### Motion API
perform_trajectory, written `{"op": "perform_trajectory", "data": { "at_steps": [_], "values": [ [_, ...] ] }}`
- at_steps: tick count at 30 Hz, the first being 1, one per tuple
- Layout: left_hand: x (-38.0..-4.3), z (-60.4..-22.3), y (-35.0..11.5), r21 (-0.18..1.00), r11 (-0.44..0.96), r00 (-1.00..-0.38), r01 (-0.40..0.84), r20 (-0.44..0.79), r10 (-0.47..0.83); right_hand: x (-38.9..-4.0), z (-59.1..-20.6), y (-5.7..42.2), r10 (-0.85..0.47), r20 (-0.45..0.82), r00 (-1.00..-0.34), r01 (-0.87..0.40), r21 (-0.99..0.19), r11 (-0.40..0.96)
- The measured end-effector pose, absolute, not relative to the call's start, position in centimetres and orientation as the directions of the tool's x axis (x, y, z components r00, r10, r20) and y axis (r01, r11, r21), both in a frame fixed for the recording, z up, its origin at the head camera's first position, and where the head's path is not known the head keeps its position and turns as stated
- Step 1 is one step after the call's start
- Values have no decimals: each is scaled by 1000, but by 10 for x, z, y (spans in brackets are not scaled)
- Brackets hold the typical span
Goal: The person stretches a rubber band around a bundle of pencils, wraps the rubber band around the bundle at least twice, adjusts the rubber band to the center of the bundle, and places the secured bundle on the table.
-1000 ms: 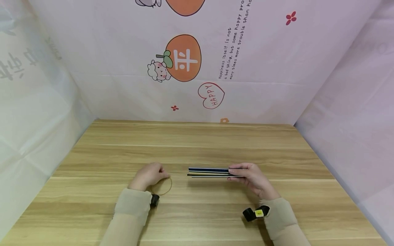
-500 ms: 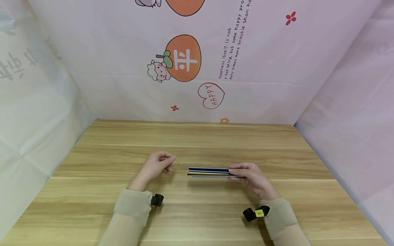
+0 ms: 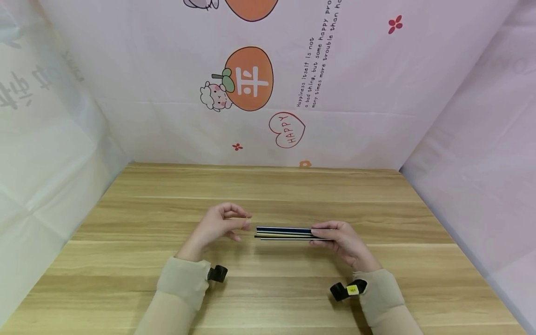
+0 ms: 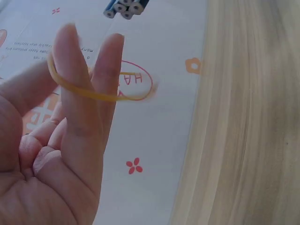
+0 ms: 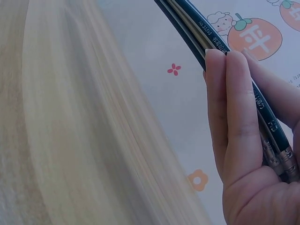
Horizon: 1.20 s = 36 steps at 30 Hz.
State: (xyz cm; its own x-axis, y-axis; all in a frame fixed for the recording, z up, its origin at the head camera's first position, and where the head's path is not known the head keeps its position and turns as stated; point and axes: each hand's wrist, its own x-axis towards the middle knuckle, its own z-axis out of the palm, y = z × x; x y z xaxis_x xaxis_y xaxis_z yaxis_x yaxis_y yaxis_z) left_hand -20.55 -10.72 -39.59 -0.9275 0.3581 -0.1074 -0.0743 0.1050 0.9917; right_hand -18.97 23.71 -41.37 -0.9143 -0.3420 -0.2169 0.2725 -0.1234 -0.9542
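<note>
Several dark unsharpened pencils (image 3: 284,231) lie side by side in a bundle in my right hand (image 3: 341,239), which grips them near one end. Metal ferrules show at that held end in the right wrist view, below the pencils' printed sides (image 5: 272,126). Their flat ends (image 4: 125,9) point at my left hand (image 3: 219,225), a short gap away. A thin yellow rubber band (image 4: 89,95) hangs looped about the fingers of the left hand, its far side stretching out past them. Two of those fingers stand nearly straight; others are curled toward the palm.
The wood-grain table (image 3: 268,298) runs to a printed white sheet (image 3: 356,116) at the back. Pale sheets (image 3: 54,153) also rise at both sides. Each wrist carries a black camera (image 3: 217,273) on its inner side.
My left hand has lifted the rubber band off the table and moved up and right, close to the pencil ends, its fingers now more spread. The right hand and pencils stay put.
</note>
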Motion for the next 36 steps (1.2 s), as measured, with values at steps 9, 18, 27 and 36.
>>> {"op": "perform_trajectory", "data": {
  "at_steps": [9,18,27,36],
  "values": [
    [-202,-402,-90,995,95,-906,-18,-57,419,-190,-413,237,-337,-220,-915,275,-953,-125],
    [-196,-407,-68,999,31,-859,16,-2,512,-189,-413,235,-358,-198,-913,262,-955,-142],
    [-188,-410,-51,995,-99,-852,-26,30,523,-188,-413,231,-377,-190,-907,274,-944,-183],
    [-187,-415,-46,994,-107,-826,-33,34,562,-186,-411,228,-418,-167,-893,314,-896,-313]
  ]
}}
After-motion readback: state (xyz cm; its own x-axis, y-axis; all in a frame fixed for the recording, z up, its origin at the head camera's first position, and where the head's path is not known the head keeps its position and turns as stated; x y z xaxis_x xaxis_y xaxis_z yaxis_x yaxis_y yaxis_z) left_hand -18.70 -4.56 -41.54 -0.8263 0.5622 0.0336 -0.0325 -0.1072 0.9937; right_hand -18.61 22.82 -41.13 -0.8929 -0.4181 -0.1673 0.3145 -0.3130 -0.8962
